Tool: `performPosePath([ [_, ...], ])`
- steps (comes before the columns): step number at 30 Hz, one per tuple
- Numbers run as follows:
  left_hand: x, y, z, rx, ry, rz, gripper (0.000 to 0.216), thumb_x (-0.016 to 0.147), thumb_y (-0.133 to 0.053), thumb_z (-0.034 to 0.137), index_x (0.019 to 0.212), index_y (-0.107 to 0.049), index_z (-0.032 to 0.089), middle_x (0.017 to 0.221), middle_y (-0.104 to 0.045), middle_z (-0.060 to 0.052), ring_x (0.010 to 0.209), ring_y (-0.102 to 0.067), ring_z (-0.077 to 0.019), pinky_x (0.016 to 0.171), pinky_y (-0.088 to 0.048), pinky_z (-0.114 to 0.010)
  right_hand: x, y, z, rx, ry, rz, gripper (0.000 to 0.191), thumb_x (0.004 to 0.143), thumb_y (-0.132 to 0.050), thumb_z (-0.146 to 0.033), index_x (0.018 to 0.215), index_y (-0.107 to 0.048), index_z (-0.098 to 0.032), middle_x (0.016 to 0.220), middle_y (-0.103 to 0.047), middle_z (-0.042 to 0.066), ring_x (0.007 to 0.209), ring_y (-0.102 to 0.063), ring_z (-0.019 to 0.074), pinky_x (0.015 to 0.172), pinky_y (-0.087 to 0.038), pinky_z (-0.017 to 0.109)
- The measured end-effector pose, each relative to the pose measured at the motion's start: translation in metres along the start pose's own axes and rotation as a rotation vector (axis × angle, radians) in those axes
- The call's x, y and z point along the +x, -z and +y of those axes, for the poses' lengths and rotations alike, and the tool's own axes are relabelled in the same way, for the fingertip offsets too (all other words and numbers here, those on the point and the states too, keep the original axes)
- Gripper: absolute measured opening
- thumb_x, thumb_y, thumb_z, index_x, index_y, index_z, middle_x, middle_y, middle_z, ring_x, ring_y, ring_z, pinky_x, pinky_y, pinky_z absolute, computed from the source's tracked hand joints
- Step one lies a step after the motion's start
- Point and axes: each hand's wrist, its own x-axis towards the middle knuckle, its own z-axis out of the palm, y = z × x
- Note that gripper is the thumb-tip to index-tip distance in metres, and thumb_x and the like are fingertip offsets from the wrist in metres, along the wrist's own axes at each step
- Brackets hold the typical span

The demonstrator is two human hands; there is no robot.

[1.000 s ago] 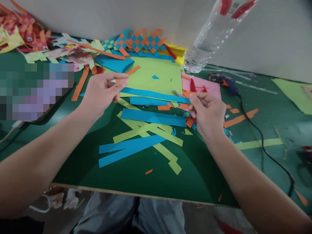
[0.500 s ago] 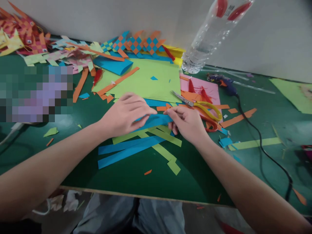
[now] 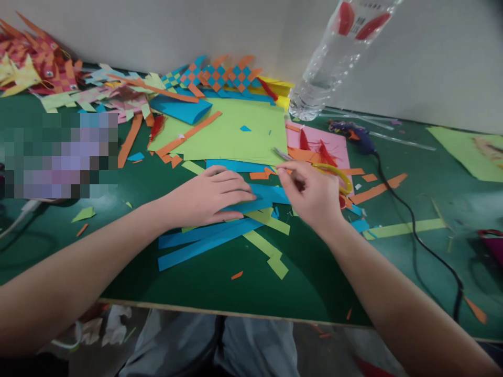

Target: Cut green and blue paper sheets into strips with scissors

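Note:
My left hand (image 3: 214, 196) lies flat on a blue paper strip (image 3: 267, 195), fingers stretched out. To its right, my right hand (image 3: 308, 191) is curled, thumb and forefinger brought together; what they hold, if anything, is hidden. Scissors (image 3: 332, 170) with yellow and orange handles lie partly behind my right hand, their blade tips showing to its left. More blue strips (image 3: 208, 246) and green strips (image 3: 263, 245) cross each other on the table just in front of my hands.
Green paper sheets (image 3: 236, 136) lie behind my hands, with woven paper fish (image 3: 216, 76) beyond. A water bottle (image 3: 322, 68) stands by the wall. At right are a glue gun (image 3: 359, 140) and its black cord (image 3: 412, 225). Paper scraps litter the green table (image 3: 176, 288).
My left hand has gone from pinching above the blue strip to lying flat on it. My right hand has come off the strip's end and moved slightly right, over part of the scissors.

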Motion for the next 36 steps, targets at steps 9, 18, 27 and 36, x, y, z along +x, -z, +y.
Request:
performPosePath([
  [9, -0.002, -0.011, 0.0, 0.014, 0.015, -0.121, 0.034, 0.109, -0.043, 0.027, 0.139, -0.058, 0.025, 0.147, -0.057, -0.009, 0.142, -0.045, -0.0269, 0.114, -0.034, -0.044, 0.013, 0.045, 0.003, -0.308, -0.017, 0.075, 0.019, 0.093, -0.053, -0.034, 0.087, -0.069, -0.025, 0.063, -0.071, 0.001, 0.053, -0.063, 0.0162, 0.055, -0.043, 0.031],
  [18, -0.003, -0.015, -0.001, -0.021, 0.054, -0.148, 0.039, 0.105, -0.043, 0.011, 0.139, -0.057, 0.026, 0.15, -0.054, -0.007, 0.145, -0.042, -0.0246, 0.119, -0.033, -0.045, -0.008, 0.053, 0.052, -0.395, -0.241, 0.007, 0.024, 0.086, -0.053, -0.038, 0.092, -0.07, -0.022, 0.077, -0.077, 0.006, 0.065, -0.066, 0.0185, 0.066, -0.049, 0.032],
  [27, -0.006, -0.005, -0.003, -0.015, 0.057, -0.139, 0.043, 0.1, -0.042, 0.002, 0.129, -0.065, 0.024, 0.149, -0.055, -0.008, 0.144, -0.042, -0.0267, 0.117, -0.034, -0.047, -0.016, 0.045, 0.078, -0.323, -0.318, -0.311, 0.054, 0.081, -0.055, -0.052, 0.116, -0.068, -0.013, 0.119, -0.068, 0.022, 0.116, -0.062, 0.0368, 0.096, -0.049, 0.049],
  [36, -0.004, -0.015, -0.005, -0.038, 0.102, -0.12, 0.033, 0.108, -0.043, 0.025, 0.137, -0.059, 0.019, 0.143, -0.058, -0.01, 0.139, -0.046, -0.0257, 0.116, -0.034, -0.043, -0.017, 0.046, 0.093, -0.251, -0.269, -0.298, 0.055, 0.085, -0.059, -0.059, 0.119, -0.067, -0.017, 0.121, -0.068, 0.02, 0.119, -0.059, 0.0372, 0.098, -0.048, 0.053],
])
